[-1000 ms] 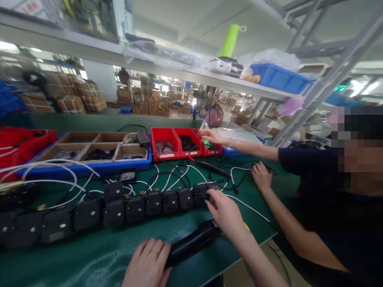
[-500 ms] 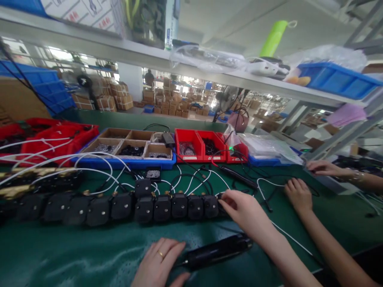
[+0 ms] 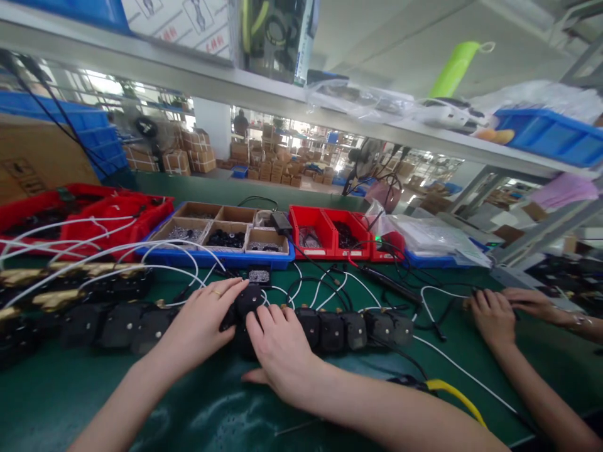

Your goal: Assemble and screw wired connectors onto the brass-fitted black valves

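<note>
Near the middle of the row, my left hand [image 3: 200, 320], with a ring on one finger, is closed around a raised black box-shaped housing [image 3: 249, 299]. My right hand [image 3: 285, 351] is right beside it, fingers curled down over the row and closed on a black housing that it mostly hides. More black housings [image 3: 331, 331] with small screws stand lined up on both sides, with white cables behind them. Under my right forearm lies a black pen-shaped power screwdriver, mostly covered; its thin metal bit [image 3: 296, 429] shows.
Behind the row stand a blue tray [image 3: 211, 258] of small parts, red bins [image 3: 315, 253] and another red bin group [image 3: 162, 216]. Brass-fitted parts [image 3: 61, 301] lie left. At right, a co-worker's hands [image 3: 494, 317] handle a cable. A shelf [image 3: 264, 93] crosses above; a yellow cable [image 3: 456, 392] lies front right.
My left hand has moved from the front of the table up and left to the raised housing. My right hand has come left from the row's right end. The co-worker's hands have come together.
</note>
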Demonstrator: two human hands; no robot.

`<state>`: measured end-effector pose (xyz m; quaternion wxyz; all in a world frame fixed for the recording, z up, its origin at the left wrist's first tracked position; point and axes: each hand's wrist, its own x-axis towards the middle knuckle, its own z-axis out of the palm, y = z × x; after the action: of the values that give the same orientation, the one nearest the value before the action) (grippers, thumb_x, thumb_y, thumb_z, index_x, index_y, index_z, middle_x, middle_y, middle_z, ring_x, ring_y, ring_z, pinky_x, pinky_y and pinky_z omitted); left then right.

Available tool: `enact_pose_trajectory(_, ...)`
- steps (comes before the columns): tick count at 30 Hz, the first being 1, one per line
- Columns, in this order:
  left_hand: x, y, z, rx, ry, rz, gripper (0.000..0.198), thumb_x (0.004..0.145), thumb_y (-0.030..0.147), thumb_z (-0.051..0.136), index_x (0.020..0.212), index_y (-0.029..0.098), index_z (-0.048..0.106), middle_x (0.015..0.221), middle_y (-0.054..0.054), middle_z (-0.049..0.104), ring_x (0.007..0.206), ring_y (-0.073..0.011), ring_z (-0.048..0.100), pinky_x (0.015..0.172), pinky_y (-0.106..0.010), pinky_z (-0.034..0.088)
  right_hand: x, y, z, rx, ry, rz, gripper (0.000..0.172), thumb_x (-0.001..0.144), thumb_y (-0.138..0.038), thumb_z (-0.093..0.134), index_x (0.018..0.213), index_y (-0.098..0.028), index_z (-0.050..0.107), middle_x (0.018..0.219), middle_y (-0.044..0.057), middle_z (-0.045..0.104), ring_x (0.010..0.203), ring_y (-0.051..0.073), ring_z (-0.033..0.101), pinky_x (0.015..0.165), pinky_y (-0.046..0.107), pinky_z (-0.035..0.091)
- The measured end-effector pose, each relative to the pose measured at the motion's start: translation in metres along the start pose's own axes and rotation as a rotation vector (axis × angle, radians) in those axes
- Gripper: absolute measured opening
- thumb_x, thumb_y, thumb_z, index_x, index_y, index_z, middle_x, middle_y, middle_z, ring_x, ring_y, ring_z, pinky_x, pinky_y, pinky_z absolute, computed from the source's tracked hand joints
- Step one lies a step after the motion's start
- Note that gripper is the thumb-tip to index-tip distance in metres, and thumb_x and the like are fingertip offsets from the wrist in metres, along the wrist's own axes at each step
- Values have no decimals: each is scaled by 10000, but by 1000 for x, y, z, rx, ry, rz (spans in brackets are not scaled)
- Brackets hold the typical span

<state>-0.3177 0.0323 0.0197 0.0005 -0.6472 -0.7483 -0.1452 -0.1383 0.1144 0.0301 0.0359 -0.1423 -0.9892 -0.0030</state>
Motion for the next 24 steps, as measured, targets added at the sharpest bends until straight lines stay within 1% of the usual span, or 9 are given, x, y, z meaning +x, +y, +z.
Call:
enact_pose_trajectory(2,9,9,1,27,-63,-9,727,754,121,564,1468,199,452,1500,-106,497,1365,-288,475,1113,-481,440,-2,-5,7,-32,20,32,684,776,-479,821,1251,-67,551,1160,166,598,1035,326,560,907,526,526)
enact_pose_trajectory(4,15,18,4,70,-80,-38,705,770,75,547,1463,167,458,1479,-140,512,1325,-307,515,1074,-488,470,-3,-2,11,-43,47,21,586,823,-437,782,1234,-82,563,1133,155,607,1010,313,562,893,514,527)
enact_pose_trajectory(6,17,24,8,110,-57,-60,644,805,38,494,1443,124,477,1450,-178,529,1274,-325,556,1028,-491,501,-4,2,13,-51,68,7,584,814,-440,785,1228,-90,569,1131,156,611,996,313,563,882,515,526)
enact_pose_trajectory(8,16,26,10,120,-28,-62,599,823,35,480,1418,100,498,1429,-190,544,1255,-330,572,1010,-477,517,-5,5,12,-49,73,5,582,805,-432,792,1227,-97,571,1136,151,614,992,312,566,876,508,527)
enact_pose_trajectory(12,6,18,11,99,24,-67,571,816,91,516,1384,141,530,1412,-148,575,1243,-306,593,994,-426,539,-7,5,10,-34,52,2,582,797,-412,791,1237,-109,561,1158,141,611,1017,316,563,881,495,526)
enact_pose_trajectory(17,-10,4,8,36,73,-67,541,796,209,500,1329,179,586,1358,-118,627,1155,-322,655,897,-437,586,-11,3,6,-13,25,-6,539,810,-392,766,1226,-118,560,1180,136,604,1040,316,557,907,474,524)
enact_pose_trajectory(20,-17,-1,7,32,76,-38,571,759,207,490,1318,190,604,1353,-103,637,1155,-320,657,917,-444,581,-14,2,4,9,8,-1,524,802,-364,763,1219,-116,563,1179,134,600,1042,318,559,939,472,517)
enact_pose_trajectory(24,-21,-6,6,32,47,5,625,711,174,485,1322,219,608,1356,-71,639,1168,-299,651,961,-444,564,-13,0,3,33,6,4,539,794,-360,757,1225,-105,559,1175,148,591,1053,327,561,1007,493,484)
